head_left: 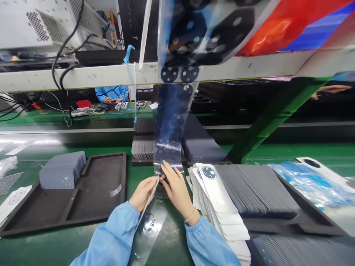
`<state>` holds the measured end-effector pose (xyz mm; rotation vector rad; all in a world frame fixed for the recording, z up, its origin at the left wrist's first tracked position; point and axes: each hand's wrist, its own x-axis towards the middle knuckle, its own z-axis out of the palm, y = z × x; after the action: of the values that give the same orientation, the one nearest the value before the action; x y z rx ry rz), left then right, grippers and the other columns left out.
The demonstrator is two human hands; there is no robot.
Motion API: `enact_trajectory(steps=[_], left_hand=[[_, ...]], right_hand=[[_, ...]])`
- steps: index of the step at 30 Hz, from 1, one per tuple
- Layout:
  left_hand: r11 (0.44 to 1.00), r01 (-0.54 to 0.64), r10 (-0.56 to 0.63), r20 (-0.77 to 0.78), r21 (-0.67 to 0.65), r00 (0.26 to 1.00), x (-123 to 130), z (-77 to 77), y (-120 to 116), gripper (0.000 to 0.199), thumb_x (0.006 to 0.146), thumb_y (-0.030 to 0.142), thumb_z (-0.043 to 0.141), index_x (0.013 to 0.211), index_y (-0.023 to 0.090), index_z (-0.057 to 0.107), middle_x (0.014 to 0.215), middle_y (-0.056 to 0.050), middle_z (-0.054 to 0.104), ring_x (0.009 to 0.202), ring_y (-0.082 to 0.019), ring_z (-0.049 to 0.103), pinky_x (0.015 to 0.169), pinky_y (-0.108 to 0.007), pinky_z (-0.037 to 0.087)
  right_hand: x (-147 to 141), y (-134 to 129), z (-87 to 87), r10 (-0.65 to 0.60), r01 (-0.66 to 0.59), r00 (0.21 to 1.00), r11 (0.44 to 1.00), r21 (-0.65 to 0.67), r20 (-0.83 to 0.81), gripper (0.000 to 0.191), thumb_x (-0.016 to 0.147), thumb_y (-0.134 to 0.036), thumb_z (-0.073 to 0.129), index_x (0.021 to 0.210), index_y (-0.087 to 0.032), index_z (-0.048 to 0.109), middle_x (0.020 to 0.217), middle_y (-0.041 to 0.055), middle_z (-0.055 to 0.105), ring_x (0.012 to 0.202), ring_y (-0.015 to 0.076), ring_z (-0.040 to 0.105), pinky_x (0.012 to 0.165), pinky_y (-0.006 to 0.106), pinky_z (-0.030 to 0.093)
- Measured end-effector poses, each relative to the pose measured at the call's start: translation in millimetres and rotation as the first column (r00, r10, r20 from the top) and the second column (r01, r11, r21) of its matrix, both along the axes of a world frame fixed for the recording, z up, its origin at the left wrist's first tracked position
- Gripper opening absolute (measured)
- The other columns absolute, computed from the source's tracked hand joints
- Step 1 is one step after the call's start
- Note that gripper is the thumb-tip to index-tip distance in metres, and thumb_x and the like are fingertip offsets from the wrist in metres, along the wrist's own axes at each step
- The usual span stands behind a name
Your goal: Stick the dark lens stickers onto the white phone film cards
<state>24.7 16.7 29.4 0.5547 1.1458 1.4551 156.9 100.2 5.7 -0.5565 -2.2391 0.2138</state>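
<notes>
My left hand (144,193) is closed on a thin pale panel (148,205), seen nearly edge-on and tilted. Beside it, my right hand (176,190) is at a long clear film strip (169,125) that carries dark round camera-ring stickers in rows. Its fingers lie over the lower part of the strip, with the thumb close to my left fingertips; what sits between thumb and fingers is partly hidden. The film hangs from above the shelf bar and runs on below my hands, where a dark round sticker (149,221) shows through the shine.
White phone-shaped panels (222,207) are fanned out at right, beside a tray of grey panels (257,188). At left is a black tray (97,195) with grey panels (62,170). More stacks (144,146) stand behind. A white bar (105,77) crosses above; a person (111,96) sits beyond.
</notes>
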Motion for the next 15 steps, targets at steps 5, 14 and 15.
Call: enact_trajectory(steps=[5, 14, 15], left_hand=[[0.996, -0.015, 0.022, -0.076, 0.088, 0.997, 1, -0.8, -14, 0.042, 0.067, 0.052, 0.081, 0.083, 0.015, 0.072, 0.061, 0.001, 0.061, 0.049, -0.007, 0.045, 0.050, -0.020, 0.034], [0.991, -0.085, 0.093, -0.075, 0.099, 0.993, -2, -7.5, -18, 0.038, 0.073, 0.050, 0.077, 0.087, 0.015, 0.071, 0.061, 0.001, 0.062, 0.052, -0.009, 0.050, 0.053, -0.020, 0.038], [0.989, -0.127, 0.131, -0.047, 0.082, 0.990, -2, -8.4, -17, 0.039, 0.072, 0.049, 0.079, 0.086, 0.014, 0.072, 0.063, 0.000, 0.063, 0.054, -0.009, 0.051, 0.054, -0.020, 0.039]], right_hand=[[6, -4, -0.7, 0.018, -0.001, 0.987, 0.995, 0.101, -0.162, 0.037, 0.096, -0.015, 0.055, 0.132, -0.021, 0.059, 0.117, 0.0113, 0.071, 0.113, 0.0239, 0.065, 0.096, 0.041, 0.053], [11, -18, -7.2, 0.079, -0.036, 0.985, 0.963, 0.268, -0.153, 0.029, 0.090, -0.004, 0.057, 0.112, -0.018, 0.070, 0.107, 0.0097, 0.075, 0.115, 0.0247, 0.065, 0.098, 0.038, 0.054], [11, -20, -7.7, 0.086, -0.051, 0.987, 0.968, 0.244, -0.137, 0.028, 0.091, -0.004, 0.056, 0.108, -0.019, 0.071, 0.110, 0.0092, 0.075, 0.117, 0.0248, 0.064, 0.099, 0.039, 0.054]])
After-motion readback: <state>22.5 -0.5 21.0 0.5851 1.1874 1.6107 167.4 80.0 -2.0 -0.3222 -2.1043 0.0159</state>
